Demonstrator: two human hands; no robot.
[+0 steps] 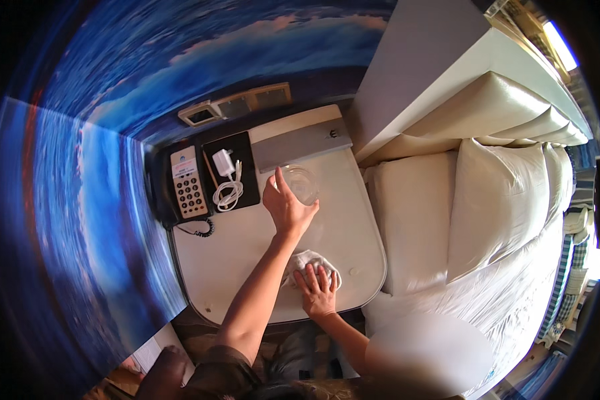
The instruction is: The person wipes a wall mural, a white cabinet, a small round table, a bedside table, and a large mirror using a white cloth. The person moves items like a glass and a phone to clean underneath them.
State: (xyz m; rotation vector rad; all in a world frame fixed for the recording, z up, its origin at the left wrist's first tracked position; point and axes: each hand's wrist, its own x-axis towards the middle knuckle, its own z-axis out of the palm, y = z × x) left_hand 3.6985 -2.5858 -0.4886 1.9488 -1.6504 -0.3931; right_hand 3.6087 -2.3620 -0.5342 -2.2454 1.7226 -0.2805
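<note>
My left hand is wrapped around a clear, round glass dish, thumb and fingers on its near and left sides, near the middle of the white bedside table. Closer to my body, my right hand lies with fingers spread on a crumpled white cloth, pressing it to the tabletop. Whether the dish touches the table cannot be told. Beyond the dish lies a flat grey strip with a small dark mark.
A corded telephone stands at the table's left, beside a black tray holding a white charger and coiled cable. Wall sockets sit behind. A bed with white pillows adjoins the right side; a blue patterned wall rises left.
</note>
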